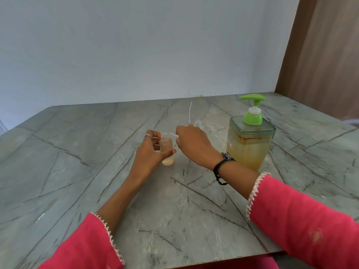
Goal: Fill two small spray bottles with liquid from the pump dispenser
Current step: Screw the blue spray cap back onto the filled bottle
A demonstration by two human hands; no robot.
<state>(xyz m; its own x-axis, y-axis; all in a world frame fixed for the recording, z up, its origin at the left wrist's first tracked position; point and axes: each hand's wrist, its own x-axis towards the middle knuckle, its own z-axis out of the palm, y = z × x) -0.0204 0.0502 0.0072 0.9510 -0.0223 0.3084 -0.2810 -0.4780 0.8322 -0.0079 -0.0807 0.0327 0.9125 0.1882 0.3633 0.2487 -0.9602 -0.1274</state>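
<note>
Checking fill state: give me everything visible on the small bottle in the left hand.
The small bottle is clear, plastic-looking and cylindrical, with a threaded open neck and no cap. It stands upright on the marble table and looks filled with pale yellowish liquid. The left hand grips it, thumb across the front. A thin white tube reaches toward its mouth.

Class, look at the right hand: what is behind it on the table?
Behind the right hand, a second small clear bottle's open neck and a thin white tube show. The bottle's body and fill level are hidden by the hand.

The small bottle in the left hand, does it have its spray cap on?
No, the small bottle shows an open threaded neck with no cap.
</note>
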